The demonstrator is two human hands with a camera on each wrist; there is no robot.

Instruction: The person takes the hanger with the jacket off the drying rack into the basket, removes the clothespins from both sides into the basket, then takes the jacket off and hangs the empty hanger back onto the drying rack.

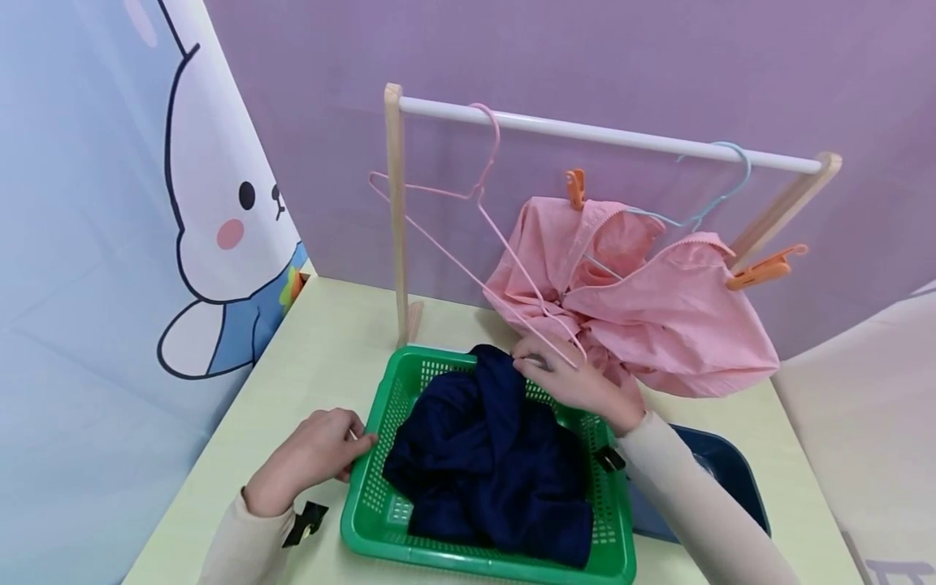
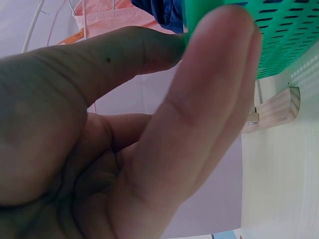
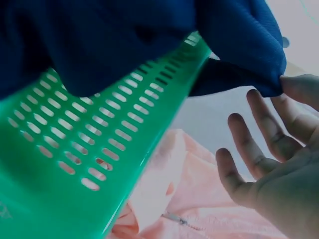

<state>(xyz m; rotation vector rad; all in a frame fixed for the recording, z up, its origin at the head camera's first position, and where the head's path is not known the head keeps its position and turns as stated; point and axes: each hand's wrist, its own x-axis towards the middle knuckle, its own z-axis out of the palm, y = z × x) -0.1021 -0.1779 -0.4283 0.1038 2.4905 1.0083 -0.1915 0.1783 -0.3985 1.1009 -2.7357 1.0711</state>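
Note:
A green basket (image 1: 358, 528) with slotted walls stands on the table, and a crumpled dark navy cloth (image 1: 504, 463) lies in it. My left hand (image 1: 314, 451) pinches the basket's left rim between thumb and fingers; the left wrist view shows the green rim (image 2: 199, 12) from close by. At the basket's far edge, my right hand (image 1: 563, 378) pinches a raised corner of the cloth. In the right wrist view, thumb and index finger meet at that corner (image 3: 271, 82), while the other fingers are spread. What kind of garment the cloth is cannot be told.
Behind the basket stands a rack with a white bar (image 1: 607, 134). A bare pink hanger (image 1: 478, 191) hangs on it, its lower end near my right hand. A pink zippered garment (image 1: 673, 325) hangs from a blue hanger (image 1: 720, 195) with orange clips (image 1: 764, 270). Right: a dark blue bin (image 1: 731, 471).

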